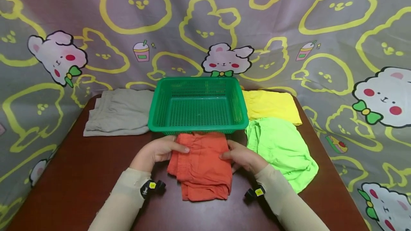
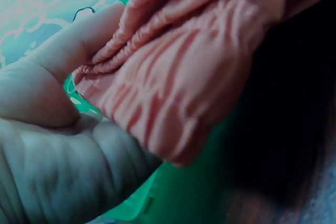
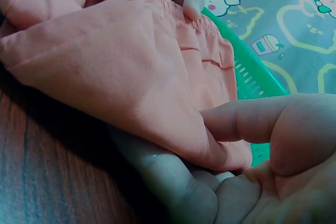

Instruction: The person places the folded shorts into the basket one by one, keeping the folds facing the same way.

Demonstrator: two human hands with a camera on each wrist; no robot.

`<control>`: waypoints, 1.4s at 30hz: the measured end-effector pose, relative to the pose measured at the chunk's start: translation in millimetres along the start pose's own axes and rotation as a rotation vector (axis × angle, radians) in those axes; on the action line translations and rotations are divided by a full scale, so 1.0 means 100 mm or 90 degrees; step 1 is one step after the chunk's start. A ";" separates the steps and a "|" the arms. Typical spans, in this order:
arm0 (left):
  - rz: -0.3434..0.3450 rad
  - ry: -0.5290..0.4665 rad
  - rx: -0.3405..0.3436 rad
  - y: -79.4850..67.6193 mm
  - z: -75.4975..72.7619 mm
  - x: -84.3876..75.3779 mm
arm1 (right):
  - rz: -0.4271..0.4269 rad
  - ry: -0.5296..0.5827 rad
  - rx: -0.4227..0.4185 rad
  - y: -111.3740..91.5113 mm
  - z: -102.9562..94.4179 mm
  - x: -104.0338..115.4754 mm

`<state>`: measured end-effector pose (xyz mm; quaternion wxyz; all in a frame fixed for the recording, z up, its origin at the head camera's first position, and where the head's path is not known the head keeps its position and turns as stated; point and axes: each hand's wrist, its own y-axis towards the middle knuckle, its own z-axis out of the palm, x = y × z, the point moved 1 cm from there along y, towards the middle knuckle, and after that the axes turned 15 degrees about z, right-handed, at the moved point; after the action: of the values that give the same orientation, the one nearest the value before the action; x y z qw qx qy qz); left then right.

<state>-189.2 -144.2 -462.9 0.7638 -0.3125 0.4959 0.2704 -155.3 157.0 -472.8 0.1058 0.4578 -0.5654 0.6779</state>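
Folded orange shorts (image 1: 205, 167) with a gathered elastic waistband are held between both hands, just in front of the green basket (image 1: 199, 129). My left hand (image 1: 162, 149) grips their left edge, thumb on top and fingers underneath. On the opposite edge, my right hand (image 1: 242, 156) pinches the cloth between thumb and fingers. The right wrist view shows the folded layers of the shorts (image 3: 126, 61) raised above the wooden table, with the right thumb (image 3: 241, 121) pressed on them. In the left wrist view, the gathered waistband (image 2: 163, 87) lies over the left fingers, which it partly hides.
A folded grey garment (image 1: 120, 111) lies left of the basket. To its right are a folded yellow garment (image 1: 273, 106) and, nearer, a lime green garment (image 1: 282, 152). The brown table (image 1: 64, 184) meets a cartoon-print cloth (image 1: 179, 17) at the back and sides.
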 end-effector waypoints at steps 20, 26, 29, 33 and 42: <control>0.008 -0.083 0.028 -0.03 0.00 0.03 | 0.000 0.028 0.035 0.04 -0.04 -0.02; -0.006 0.025 0.029 -0.06 0.08 -0.03 | -0.001 0.031 0.058 0.03 -0.05 -0.01; -0.017 0.070 0.008 -0.07 0.12 -0.08 | -0.005 0.021 0.063 -0.01 -0.06 0.01; -0.026 0.108 -0.015 -0.10 0.15 -0.15 | -0.014 0.008 0.065 -0.06 -0.07 0.05; -0.018 0.126 0.001 -0.20 0.18 -0.24 | -0.030 0.006 0.077 -0.18 -0.04 0.11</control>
<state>-172.7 -146.6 -431.4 0.7148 -0.3441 0.5649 0.2271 -152.1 162.1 -452.4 0.0964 0.4733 -0.5122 0.7102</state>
